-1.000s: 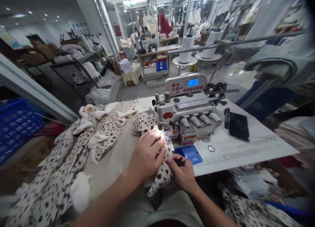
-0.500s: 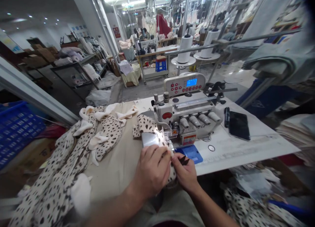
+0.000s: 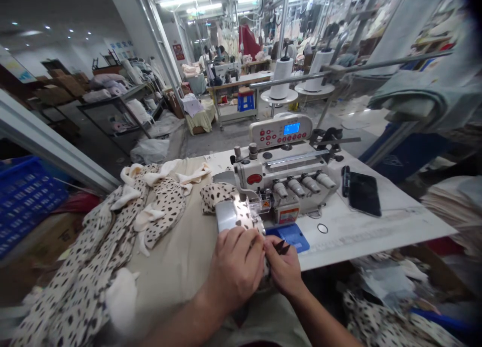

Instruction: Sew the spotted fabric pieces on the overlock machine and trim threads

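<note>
**Tight quarters, sharp edges**

The left hand (image 3: pixel 235 269) is curled firmly over a fold of spotted fabric (image 3: pixel 244 217), gripping it against the bench (image 3: pixel 361 244). The right hand (image 3: pixel 284 269) sits just beside it, pinching small black snips (image 3: pixel 281 247), their blades pointing up and away from the cloth. The fabric lies directly in front of the presser foot (image 3: pixel 256 205) of a white sewing machine (image 3: pixel 286 161), brightly lit at that spot, with a fold gathered up behind the foot. Exactly how the cloth meets the foot is hidden by the glare.

The likeliest trouble seems to be at the foot. If the machine ran with fingers this close, they could be drawn towards the needle, especially if the left hand followed the cloth in. The open snips are a second risk: a slip while they sit against the cloth could nick the fabric or the other hand. The fold behind the foot might also drag or pucker if it caught.

A phone (image 3: pixel 364 194) lies to the right of the machine, with a blue card (image 3: pixel 289 237) near its front edge. More spotted pieces (image 3: pixel 165 211) are heaped on the left of the bench.
</note>
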`<state>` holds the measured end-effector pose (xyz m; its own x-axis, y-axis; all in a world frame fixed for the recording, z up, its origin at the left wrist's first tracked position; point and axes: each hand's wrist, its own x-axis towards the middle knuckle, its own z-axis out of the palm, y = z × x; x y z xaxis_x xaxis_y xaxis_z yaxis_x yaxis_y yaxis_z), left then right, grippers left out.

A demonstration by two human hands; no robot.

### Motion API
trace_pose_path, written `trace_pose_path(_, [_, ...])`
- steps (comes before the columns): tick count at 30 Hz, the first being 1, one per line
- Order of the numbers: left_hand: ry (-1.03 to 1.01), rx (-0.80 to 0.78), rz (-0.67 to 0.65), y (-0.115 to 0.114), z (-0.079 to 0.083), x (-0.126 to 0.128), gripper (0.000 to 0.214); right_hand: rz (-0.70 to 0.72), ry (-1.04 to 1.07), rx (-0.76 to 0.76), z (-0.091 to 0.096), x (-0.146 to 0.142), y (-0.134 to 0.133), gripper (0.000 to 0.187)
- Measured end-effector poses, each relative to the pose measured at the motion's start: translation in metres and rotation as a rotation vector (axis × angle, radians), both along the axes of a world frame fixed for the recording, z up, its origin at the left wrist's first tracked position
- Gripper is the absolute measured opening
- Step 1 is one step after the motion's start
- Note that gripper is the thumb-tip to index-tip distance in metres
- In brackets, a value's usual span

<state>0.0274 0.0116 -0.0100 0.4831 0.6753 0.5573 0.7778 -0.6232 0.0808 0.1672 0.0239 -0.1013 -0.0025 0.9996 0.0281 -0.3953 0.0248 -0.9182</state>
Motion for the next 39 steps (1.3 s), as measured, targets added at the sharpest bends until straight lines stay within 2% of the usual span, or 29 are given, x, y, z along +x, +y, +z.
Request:
trace_pose_path(21, [-0.005,0.036,0.008,-0.0001,0.0008,-0.0009,0.026,-0.013,-0.027,0.001,0.0079,-0.0011,-0.0008,0.035])
trace_pose_path(31, [0.009,0.034,0.019,-0.0021,0.0024,-0.0011,0.024,-0.015,-0.043,-0.002,-0.0007,-0.0004,-0.0011,0.034])
trace_pose_path(39, [0.008,0.035,0.019,-0.0014,0.0006,-0.0021,0.026,-0.010,-0.061,0.008,0.0015,-0.0003,0.0001,0.036])
